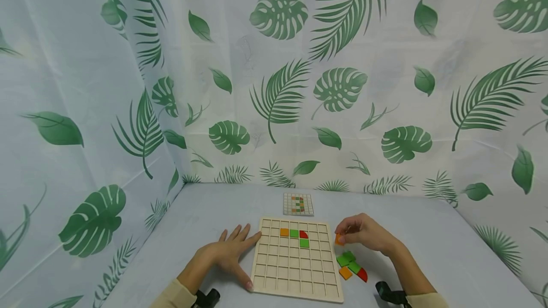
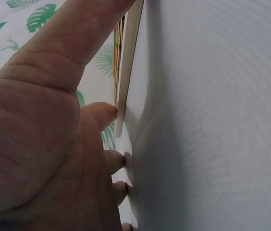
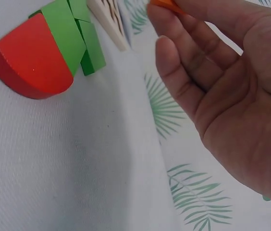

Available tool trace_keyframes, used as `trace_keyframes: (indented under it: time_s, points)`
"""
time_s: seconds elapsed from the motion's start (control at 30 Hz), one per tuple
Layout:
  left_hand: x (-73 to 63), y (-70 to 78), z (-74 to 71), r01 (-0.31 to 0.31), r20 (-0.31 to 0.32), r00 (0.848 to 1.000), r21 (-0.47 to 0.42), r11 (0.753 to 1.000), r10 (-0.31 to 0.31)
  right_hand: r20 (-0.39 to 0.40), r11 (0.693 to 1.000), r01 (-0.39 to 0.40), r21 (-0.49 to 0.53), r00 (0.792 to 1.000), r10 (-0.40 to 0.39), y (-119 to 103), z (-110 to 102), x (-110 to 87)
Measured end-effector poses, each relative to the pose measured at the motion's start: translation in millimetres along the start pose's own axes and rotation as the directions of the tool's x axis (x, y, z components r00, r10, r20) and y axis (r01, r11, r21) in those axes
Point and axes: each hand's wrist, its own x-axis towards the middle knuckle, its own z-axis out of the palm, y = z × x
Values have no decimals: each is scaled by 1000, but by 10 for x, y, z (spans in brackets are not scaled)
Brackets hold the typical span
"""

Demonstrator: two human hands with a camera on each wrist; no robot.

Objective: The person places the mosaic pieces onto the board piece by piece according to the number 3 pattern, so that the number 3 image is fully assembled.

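A wooden grid board (image 1: 274, 274) lies flat on the table. Near its top, an orange square (image 1: 284, 232), a green square (image 1: 294, 233) and a red quarter-circle (image 1: 303, 235) form a row, with another green square (image 1: 304, 243) below the red one. My left hand (image 1: 227, 253) is spread at the board's left edge, thumb and index finger touching it. Beyond the right edge, my right hand (image 1: 370, 235) pinches an orange square block (image 1: 339, 239) between thumb and fingers; only a sliver of this block (image 3: 170, 5) shows in the right wrist view.
Right of the board lie loose green blocks (image 1: 348, 256), an orange square (image 1: 345, 273) and a red quarter-circle (image 1: 362, 275). A small card with a coloured grid pattern (image 1: 288, 207) lies behind the board. Leaf-print curtains (image 1: 265, 165) stand behind and at the sides.
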Motion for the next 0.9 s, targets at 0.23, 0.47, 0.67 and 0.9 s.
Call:
trace_keyframes:
  time_s: [0.23,0.47,0.67,0.9]
  points:
    - [12,7,13,4,1,1000,2,1000,-4,-60,1000,5,12,998,-5,13,-5,-1]
    - [10,-1,1,3,2,1000,5,1000,-3,-85,999,36,2,996,-35,-92,75,101]
    - [9,-14,15,-2,5,1000,-9,1000,2,-63,997,74,-16,995,-75,-204,234,259]
    - [39,-51,32,-4,3,1000,-11,1000,4,-40,992,120,-49,992,-122,-359,348,435]
